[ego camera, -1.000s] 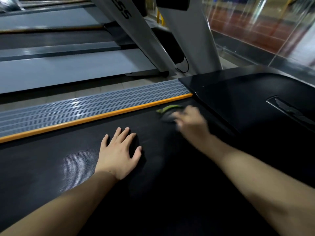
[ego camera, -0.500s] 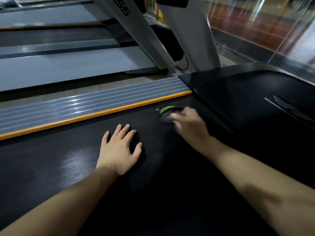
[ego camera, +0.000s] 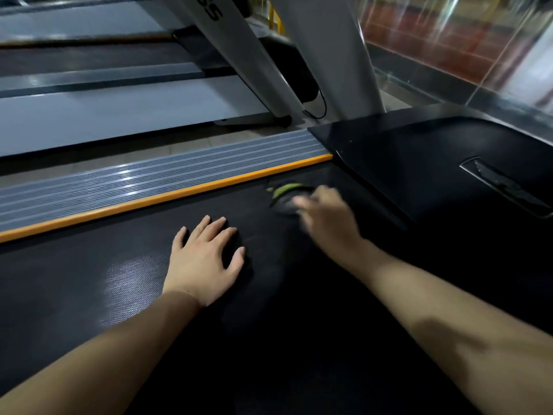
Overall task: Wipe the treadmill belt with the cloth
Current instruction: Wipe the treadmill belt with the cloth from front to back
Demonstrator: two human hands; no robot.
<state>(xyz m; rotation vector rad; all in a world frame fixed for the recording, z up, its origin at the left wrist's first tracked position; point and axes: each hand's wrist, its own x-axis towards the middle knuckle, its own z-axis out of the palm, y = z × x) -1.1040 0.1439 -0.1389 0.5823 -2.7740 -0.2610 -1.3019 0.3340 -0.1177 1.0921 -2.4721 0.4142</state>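
Note:
The black treadmill belt (ego camera: pixel 89 280) fills the lower part of the view. My left hand (ego camera: pixel 206 262) lies flat on it, palm down with fingers spread. Further ahead and to the right, my right hand (ego camera: pixel 329 217) is blurred by motion and holds a dark grey cloth with a green edge (ego camera: pixel 285 194) against the belt, close to the black motor cover. Most of the cloth is hidden under the fingers.
An orange strip (ego camera: pixel 149 202) and a ribbed grey side rail (ego camera: pixel 149 178) run along the belt's far edge. The black motor cover (ego camera: pixel 434 163) rises at the right. Grey treadmill uprights (ego camera: pixel 329 55) and a neighbouring treadmill (ego camera: pixel 104 112) stand beyond, with a glass wall at far right.
My right hand has shifted the cloth back and forth a short way near the motor cover. My left hand has stayed flat in the same place on the belt.

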